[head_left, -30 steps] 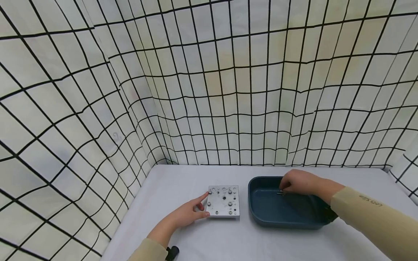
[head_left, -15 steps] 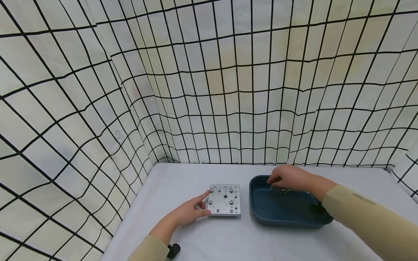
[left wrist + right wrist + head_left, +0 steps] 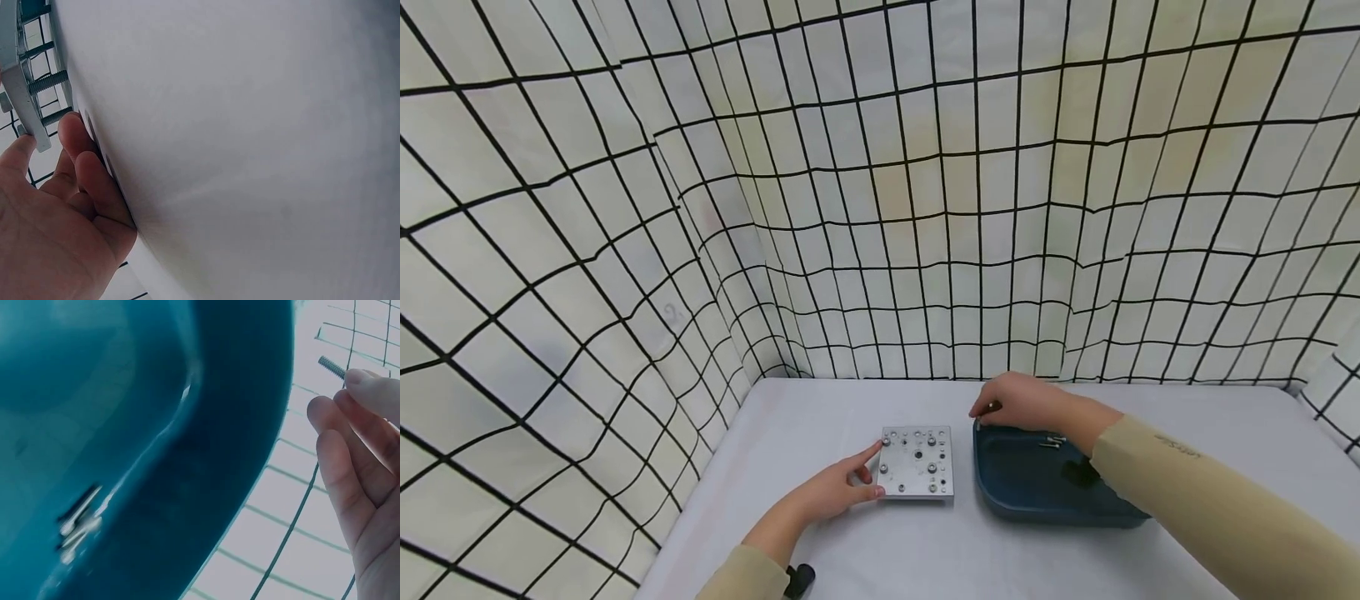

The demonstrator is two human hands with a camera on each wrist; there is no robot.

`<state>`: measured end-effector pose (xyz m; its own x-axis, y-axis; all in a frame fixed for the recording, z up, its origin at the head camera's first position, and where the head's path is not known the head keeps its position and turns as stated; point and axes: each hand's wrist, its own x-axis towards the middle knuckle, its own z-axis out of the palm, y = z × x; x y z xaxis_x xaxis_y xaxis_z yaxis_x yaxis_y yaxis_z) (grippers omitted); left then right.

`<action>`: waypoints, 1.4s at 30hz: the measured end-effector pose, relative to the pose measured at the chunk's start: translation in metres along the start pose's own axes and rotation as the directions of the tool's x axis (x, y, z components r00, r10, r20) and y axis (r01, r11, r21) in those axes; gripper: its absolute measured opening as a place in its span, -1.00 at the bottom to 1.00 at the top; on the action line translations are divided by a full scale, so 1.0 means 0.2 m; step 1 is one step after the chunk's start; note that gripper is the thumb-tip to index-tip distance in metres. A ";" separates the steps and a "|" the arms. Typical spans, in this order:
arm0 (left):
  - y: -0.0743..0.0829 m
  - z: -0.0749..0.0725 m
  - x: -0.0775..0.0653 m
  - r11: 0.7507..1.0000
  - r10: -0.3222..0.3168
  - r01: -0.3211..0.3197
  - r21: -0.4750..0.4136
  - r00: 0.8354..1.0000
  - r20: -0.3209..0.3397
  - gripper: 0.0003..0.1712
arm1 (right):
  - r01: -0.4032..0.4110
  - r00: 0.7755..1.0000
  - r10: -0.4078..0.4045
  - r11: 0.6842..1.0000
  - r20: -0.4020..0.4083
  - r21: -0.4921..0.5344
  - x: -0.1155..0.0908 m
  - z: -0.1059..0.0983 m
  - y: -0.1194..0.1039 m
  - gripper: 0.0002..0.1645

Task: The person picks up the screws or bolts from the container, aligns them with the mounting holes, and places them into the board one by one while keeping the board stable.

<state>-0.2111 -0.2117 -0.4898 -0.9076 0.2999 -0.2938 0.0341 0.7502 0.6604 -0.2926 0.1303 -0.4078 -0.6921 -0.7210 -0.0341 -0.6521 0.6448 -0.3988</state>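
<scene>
A square silver metal plate [image 3: 907, 471] lies on the table, with bolt heads and holes across its top. In the left wrist view, threaded bolt shanks [image 3: 49, 82] stick out beneath the plate. My left hand [image 3: 831, 492] holds the plate's left side, index fingertip by the far-left bolt head and thumb at the near corner; its other fingers are curled against the tabletop. My right hand [image 3: 1018, 402] is over the far-left rim of the dark blue tray [image 3: 1037, 512]. Thumb and fingers pinch a small bolt [image 3: 331, 366], its threaded end pointing out.
Several loose bolts [image 3: 1052, 442] lie inside the tray near its far wall. A black object [image 3: 801, 577] shows by the left sleeve. White cloth [image 3: 910, 250] with a black grid stands behind the table and along its left side.
My right hand has moved left from inside the tray to its far-left rim, carrying the bolt and uncovering the loose bolts. My left hand has stayed at the plate.
</scene>
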 end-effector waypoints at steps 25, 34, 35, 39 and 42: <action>0.00 0.00 -0.01 1.000 0.016 -0.015 -0.023 1.000 0.003 -0.06 | -0.026 0.995 0.025 1.000 0.097 0.009 0.49 0.15 -0.30 -0.85; -0.01 0.00 0.00 1.000 0.027 -0.027 -0.005 1.000 0.000 -0.07 | -0.097 0.984 0.096 0.995 0.152 -0.001 0.53 0.20 -0.30 -0.87; -0.01 0.00 0.00 1.000 0.026 -0.026 0.002 1.000 0.000 -0.06 | -0.109 0.982 0.107 0.994 0.158 0.006 0.53 0.21 -0.30 -0.87; -0.01 0.00 0.00 1.000 0.025 -0.025 0.007 1.000 0.000 -0.07 | -0.129 0.978 0.123 0.991 0.167 0.030 0.53 0.22 -0.30 -0.86; -0.02 0.00 0.00 1.000 0.022 -0.022 0.001 1.000 -0.004 -0.07 | -0.123 0.978 0.115 0.992 0.172 0.035 0.54 0.22 -0.31 -0.86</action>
<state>-0.2111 -0.2147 -0.4921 -0.9085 0.3136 -0.2762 0.0542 0.7437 0.6663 -0.3136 0.0007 -0.4281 -0.6991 -0.6747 -0.2366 -0.5507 0.7192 -0.4238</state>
